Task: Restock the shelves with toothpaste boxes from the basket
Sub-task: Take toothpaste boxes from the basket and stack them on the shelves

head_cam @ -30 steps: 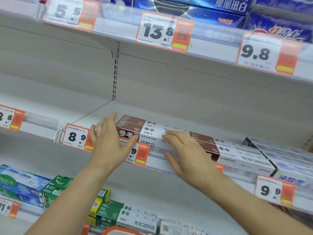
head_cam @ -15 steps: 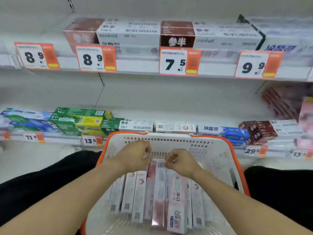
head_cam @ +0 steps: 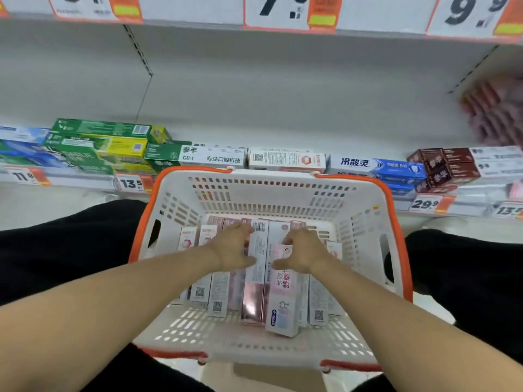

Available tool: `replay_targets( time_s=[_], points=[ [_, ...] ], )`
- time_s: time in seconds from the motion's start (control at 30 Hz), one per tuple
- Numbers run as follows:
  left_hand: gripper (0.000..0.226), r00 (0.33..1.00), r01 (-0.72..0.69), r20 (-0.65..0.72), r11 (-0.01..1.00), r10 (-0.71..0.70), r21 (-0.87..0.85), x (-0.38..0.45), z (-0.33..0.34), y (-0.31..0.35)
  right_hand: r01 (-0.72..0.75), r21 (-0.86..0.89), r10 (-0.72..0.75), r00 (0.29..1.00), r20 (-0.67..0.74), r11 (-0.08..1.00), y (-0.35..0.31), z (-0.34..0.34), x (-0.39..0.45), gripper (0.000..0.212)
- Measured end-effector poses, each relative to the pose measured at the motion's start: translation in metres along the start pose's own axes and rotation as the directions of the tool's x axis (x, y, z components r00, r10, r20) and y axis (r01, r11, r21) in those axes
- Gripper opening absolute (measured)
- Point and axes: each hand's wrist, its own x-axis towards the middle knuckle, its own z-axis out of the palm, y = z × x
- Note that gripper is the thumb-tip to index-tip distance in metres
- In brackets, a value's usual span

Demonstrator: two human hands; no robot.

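Supermarket aisle, white metal shelving (head_cam: 283,89) straight ahead, seen from above and close. Toothpaste boxes (head_cam: 254,281), pink and white, lying side by side lengthwise on the floor of a white plastic basket (head_cam: 365,222) with an orange rim, set between two black-clad knees. Left hand (head_cam: 233,246) down among the boxes toward the basket's far wall, fingers curled over the top end of the middle boxes and thumb pressed against the side of one, gripping it. Right hand (head_cam: 304,250) just beside it, fingers bent over the far end of a neighbouring pink box (head_cam: 283,301) and thumb along its edge, grasping it; that box lying slightly above the rest, its near end tilted toward the basket's near wall. Both bare forearms reaching in over the basket's near rim.

Beyond the basket's far rim, a low shelf row: green and yellow boxes (head_cam: 107,142) to the far left, white boxes with Chinese print (head_cam: 212,157) directly behind the rim, blue and white boxes (head_cam: 379,168) to the right, dark brown boxes (head_cam: 444,168) farther right. Orange-and-white price tags (head_cam: 133,183) along that shelf's edge, reading 13.5 and 29.9 among others. Above the basket, larger price tags (head_cam: 291,12) on the upper shelf's edge, 7.5 and 9.9. Blurred reddish boxes (head_cam: 492,114) at far right.
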Motion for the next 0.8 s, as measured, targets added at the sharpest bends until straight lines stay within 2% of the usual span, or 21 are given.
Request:
replay_targets(
  time_s=[0.13, 0.27, 0.4, 0.53, 0.7, 0.8],
  points=[
    [0.075, 0.999, 0.032, -0.001, 0.999, -0.032, -0.038, 0.024, -0.001, 0.016, 0.099, 0.044, -0.103, 0.991, 0.088, 0.994, 0.003, -0.015, -0.003, 0.065],
    [0.067, 0.998, 0.055, -0.023, 0.998, -0.055, -0.003, 0.043, -0.009, 0.032, 0.124, 0.27, -0.155, 0.983, 0.099, 0.955, 0.002, -0.032, -0.017, 0.044],
    [0.077, 0.999, 0.047, -0.013, 0.992, -0.046, 0.114, 0.054, -0.011, 0.035, 0.028, 0.442, -0.096, 0.987, 0.131, 0.896, 0.023, -0.063, -0.037, 0.055],
    [0.082, 0.994, 0.063, 0.071, 0.953, -0.088, 0.297, 0.057, -0.007, 0.032, -0.012, 0.624, 0.002, 1.0, 0.016, 0.781, 0.055, -0.088, -0.045, 0.049],
    [0.087, 0.998, 0.035, 0.044, 0.952, -0.051, 0.305, 0.062, -0.006, 0.039, 0.007, 0.729, 0.019, 0.999, -0.028, 0.684, 0.073, -0.108, -0.048, 0.046],
    [0.088, 0.978, 0.138, 0.106, 0.941, -0.178, 0.309, 0.055, -0.013, 0.026, 0.004, 0.714, 0.005, 1.0, -0.01, 0.7, 0.074, -0.105, -0.044, 0.047]
  ],
)
